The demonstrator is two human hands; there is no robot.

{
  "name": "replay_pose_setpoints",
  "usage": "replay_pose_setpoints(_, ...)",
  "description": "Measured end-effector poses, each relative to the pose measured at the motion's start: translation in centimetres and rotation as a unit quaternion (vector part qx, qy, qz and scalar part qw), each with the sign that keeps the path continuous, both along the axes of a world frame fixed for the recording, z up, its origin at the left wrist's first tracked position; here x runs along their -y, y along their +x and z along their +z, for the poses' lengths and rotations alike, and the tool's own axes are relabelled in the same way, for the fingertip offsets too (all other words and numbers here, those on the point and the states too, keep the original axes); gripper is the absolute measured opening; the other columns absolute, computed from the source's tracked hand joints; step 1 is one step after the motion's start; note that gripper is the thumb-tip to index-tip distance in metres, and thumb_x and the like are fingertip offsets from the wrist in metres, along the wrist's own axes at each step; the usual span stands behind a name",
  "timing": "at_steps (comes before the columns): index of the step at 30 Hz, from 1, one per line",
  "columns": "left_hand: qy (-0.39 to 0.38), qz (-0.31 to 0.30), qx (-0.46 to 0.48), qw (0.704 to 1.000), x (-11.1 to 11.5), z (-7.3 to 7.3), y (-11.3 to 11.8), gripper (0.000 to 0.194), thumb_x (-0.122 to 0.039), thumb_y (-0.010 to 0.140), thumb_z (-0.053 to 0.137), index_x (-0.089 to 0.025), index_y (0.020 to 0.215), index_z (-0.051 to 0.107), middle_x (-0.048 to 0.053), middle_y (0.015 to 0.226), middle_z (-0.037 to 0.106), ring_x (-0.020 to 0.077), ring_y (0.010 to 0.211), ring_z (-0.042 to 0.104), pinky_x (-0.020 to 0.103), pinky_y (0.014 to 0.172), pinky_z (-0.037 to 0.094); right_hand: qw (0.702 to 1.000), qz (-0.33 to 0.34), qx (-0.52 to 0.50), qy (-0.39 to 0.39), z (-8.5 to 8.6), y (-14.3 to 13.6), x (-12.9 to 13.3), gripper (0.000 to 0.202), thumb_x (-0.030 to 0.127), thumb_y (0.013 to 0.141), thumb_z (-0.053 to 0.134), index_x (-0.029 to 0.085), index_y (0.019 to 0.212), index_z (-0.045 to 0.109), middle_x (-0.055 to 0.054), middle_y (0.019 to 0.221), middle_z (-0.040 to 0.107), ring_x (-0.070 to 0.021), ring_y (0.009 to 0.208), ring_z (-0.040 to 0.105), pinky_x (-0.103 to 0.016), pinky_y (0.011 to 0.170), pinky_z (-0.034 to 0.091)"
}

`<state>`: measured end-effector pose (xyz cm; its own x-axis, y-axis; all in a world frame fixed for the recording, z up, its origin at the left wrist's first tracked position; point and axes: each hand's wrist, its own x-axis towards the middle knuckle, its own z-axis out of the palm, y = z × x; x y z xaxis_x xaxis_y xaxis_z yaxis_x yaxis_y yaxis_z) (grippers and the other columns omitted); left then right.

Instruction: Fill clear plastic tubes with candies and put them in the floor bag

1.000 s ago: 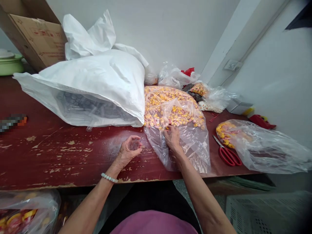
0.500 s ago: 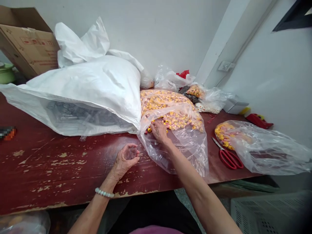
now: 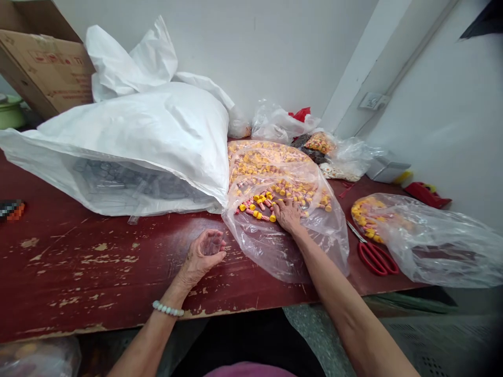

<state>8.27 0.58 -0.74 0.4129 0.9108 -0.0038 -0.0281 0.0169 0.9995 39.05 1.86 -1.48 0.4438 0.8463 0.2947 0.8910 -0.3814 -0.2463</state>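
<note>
My left hand (image 3: pixel 204 255) is curled round a small clear plastic container (image 3: pixel 212 245) above the red table (image 3: pixel 129 277), in front of the white sack. My right hand (image 3: pixel 288 213) reaches into the mouth of a clear plastic bag (image 3: pixel 291 256), its fingers among small yellow-capped pieces (image 3: pixel 261 201) with pink and white bodies. What its fingertips hold, if anything, is hidden. Beside the bag, a large white sack (image 3: pixel 149 125) gapes towards me, with many clear plastic tubes (image 3: pixel 118 180) inside.
Red-handled scissors (image 3: pixel 377 257) lie right of the bag, by a second clear bag (image 3: pixel 444 246) of yellow pieces. A cardboard box (image 3: pixel 51 68) stands back left. More small bags (image 3: pixel 271 123) lie along the wall. One clear tube (image 3: pixel 133 220) lies below the sack's mouth.
My right hand has moved right within the bag, uncovering several yellow-capped pieces, and the bag's front edge has spread to the right. My left hand has stayed nearly in place.
</note>
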Motion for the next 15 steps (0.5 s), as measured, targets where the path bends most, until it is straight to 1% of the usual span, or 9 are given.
replay_pose_setpoints(2,0.011,-0.005,-0.003,1.000,0.1,-0.1,-0.1,0.044,-0.019,0.058,0.072,-0.017,0.097,0.053,0.002,0.083,0.063,0.0155,0.078,0.064,0.028,0.072,0.052,1.000,0.013,0.005,-0.002,-0.5,-1.3,1.4,0.032,0.040,0.089,0.043,0.028,0.111,0.064,-0.010,0.123,0.054,-0.0298,0.109,0.045,-0.046,0.091,0.035)
replay_pose_setpoints(5,0.025,-0.013,-0.007,1.000,0.3,-0.1,-0.3,0.042,-0.019,0.060,0.071,-0.017,0.098,0.053,0.002,0.083,0.064,0.0154,0.079,0.064,0.028,0.074,0.052,0.998,0.063,0.005,0.016,-0.9,-3.3,3.1,0.029,0.036,0.089,0.045,0.027,0.110,0.064,-0.009,0.121,0.054,-0.0274,0.109,0.046,-0.043,0.092,0.035)
replay_pose_setpoints(7,0.035,-0.019,-0.014,0.999,0.5,0.0,-0.4,0.042,-0.019,0.060,0.071,-0.017,0.098,0.054,0.003,0.084,0.065,0.0153,0.078,0.064,0.028,0.074,0.052,0.994,0.100,-0.002,0.044,-1.1,-4.1,4.0,0.026,0.032,0.088,0.047,0.024,0.106,0.065,-0.009,0.123,0.053,-0.0254,0.111,0.046,-0.040,0.094,0.034)
replay_pose_setpoints(9,0.042,-0.022,-0.019,0.999,0.7,0.1,-0.5,0.042,-0.020,0.060,0.072,-0.017,0.097,0.054,0.003,0.085,0.065,0.0156,0.078,0.065,0.029,0.074,0.052,0.989,0.120,-0.014,0.085,-1.0,-4.6,4.8,0.025,0.031,0.087,0.049,0.021,0.104,0.065,-0.011,0.126,0.051,-0.0241,0.116,0.044,-0.039,0.097,0.034)
replay_pose_setpoints(12,0.045,-0.031,-0.017,0.998,0.7,0.1,-0.5,0.041,-0.020,0.060,0.072,-0.017,0.097,0.054,0.004,0.086,0.066,0.0157,0.079,0.065,0.029,0.075,0.052,0.982,0.113,-0.009,0.151,-0.9,-4.9,5.9,0.027,0.032,0.087,0.051,0.018,0.105,0.064,-0.012,0.123,0.052,-0.0236,0.117,0.043,-0.039,0.098,0.033)
replay_pose_setpoints(13,0.046,-0.033,-0.014,0.998,0.7,0.1,-0.6,0.041,-0.020,0.060,0.072,-0.017,0.097,0.054,0.004,0.086,0.066,0.0155,0.079,0.064,0.029,0.075,0.052,0.982,0.106,0.001,0.157,-0.9,-4.9,6.3,0.027,0.034,0.086,0.052,0.018,0.104,0.064,-0.012,0.119,0.053,-0.0241,0.114,0.044,-0.040,0.097,0.034)
replay_pose_setpoints(15,0.048,-0.034,-0.009,0.998,0.7,0.0,-0.6,0.041,-0.019,0.060,0.071,-0.017,0.096,0.054,0.003,0.085,0.065,0.0148,0.078,0.064,0.028,0.074,0.051,0.985,0.090,0.025,0.144,-0.9,-4.9,7.0,0.028,0.038,0.085,0.054,0.018,0.100,0.066,-0.013,0.111,0.056,-0.0252,0.106,0.046,-0.041,0.093,0.035)
